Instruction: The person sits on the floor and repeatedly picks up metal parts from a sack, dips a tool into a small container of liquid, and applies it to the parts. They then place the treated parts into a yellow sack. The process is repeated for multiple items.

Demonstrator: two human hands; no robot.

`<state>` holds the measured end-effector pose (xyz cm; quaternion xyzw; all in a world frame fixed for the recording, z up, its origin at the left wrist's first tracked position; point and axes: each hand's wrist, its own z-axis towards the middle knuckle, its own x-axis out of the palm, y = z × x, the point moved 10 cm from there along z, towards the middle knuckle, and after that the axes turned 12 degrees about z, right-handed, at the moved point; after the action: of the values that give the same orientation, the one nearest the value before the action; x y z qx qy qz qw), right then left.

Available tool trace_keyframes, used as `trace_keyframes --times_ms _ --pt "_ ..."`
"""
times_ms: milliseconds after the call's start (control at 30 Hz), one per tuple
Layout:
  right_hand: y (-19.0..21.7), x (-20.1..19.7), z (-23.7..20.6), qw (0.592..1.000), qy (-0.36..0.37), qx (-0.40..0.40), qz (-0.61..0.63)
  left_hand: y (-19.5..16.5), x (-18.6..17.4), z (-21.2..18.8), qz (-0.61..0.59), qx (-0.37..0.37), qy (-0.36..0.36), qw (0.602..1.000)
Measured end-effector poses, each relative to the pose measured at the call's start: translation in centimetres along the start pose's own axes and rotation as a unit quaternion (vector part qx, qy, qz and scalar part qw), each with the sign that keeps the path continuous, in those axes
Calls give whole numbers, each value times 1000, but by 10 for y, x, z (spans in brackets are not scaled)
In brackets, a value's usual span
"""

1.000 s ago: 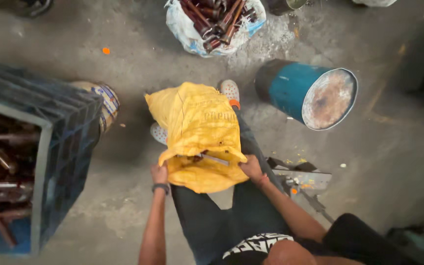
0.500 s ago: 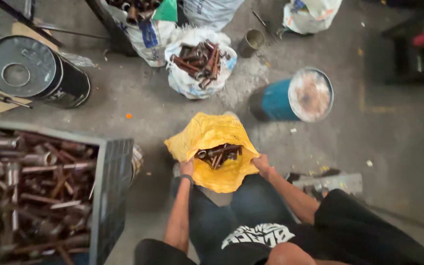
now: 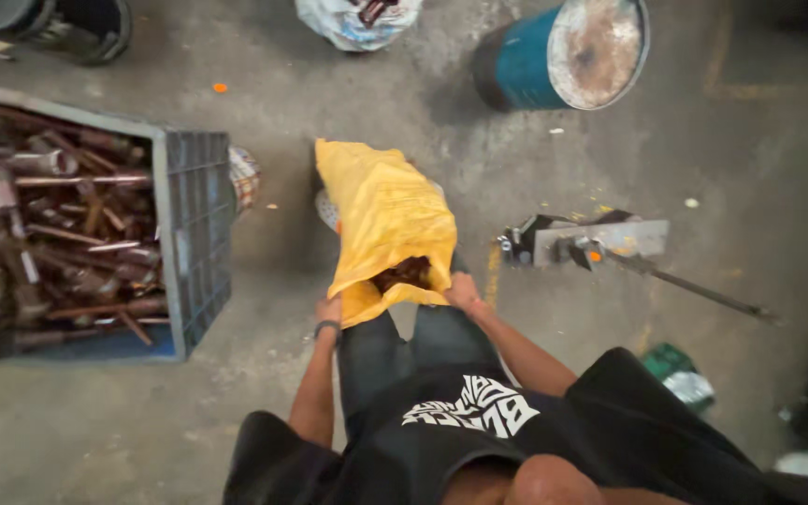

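Observation:
A yellow sack (image 3: 383,213) hangs in front of my legs, its mouth toward me. Rusty brown metal pieces (image 3: 407,273) show inside the opening. My left hand (image 3: 329,307) grips the left edge of the sack's mouth, a dark band on its wrist. My right hand (image 3: 461,291) grips the right edge. The sack's far end rests near my shoe on the concrete floor.
A blue plastic crate (image 3: 194,234) full of rusty rods and tubes stands at the left. A blue drum (image 3: 563,56) with a rusty lid lies at the top right. A metal tool with a long rod (image 3: 600,243) lies right of the sack. A white bag (image 3: 357,19) sits at the top.
The view has shifted and moved closer. The sack now hangs longer and narrower, its mouth less spread. Both hands still hold its edges.

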<state>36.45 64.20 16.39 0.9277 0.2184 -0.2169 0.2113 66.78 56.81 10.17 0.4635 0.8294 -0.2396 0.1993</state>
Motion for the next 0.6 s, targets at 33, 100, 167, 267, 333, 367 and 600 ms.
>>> trace_keyframes --times_ms 33,100,167,267,333,367,600 --pt "-2 -7 6 1000 -17 2 -19 -15 3 1 31 22 -24 999" --pt "-2 -23 16 998 -36 -38 39 -63 5 -1 118 118 -86 982" --pt "-39 -37 18 997 -38 -17 71 -76 31 -13 102 104 -69 987" --pt "-87 -39 7 990 -40 -12 138 -85 50 -31 57 85 -73 992" --pt "-110 -43 -1 984 -62 -24 166 -94 51 -41 80 89 -84 989" --pt "-117 -44 -2 985 -59 -11 160 -105 47 -42 106 104 -92 985" --pt "-96 -58 -21 958 -69 -59 271 -142 7 -59 242 56 -89 965"
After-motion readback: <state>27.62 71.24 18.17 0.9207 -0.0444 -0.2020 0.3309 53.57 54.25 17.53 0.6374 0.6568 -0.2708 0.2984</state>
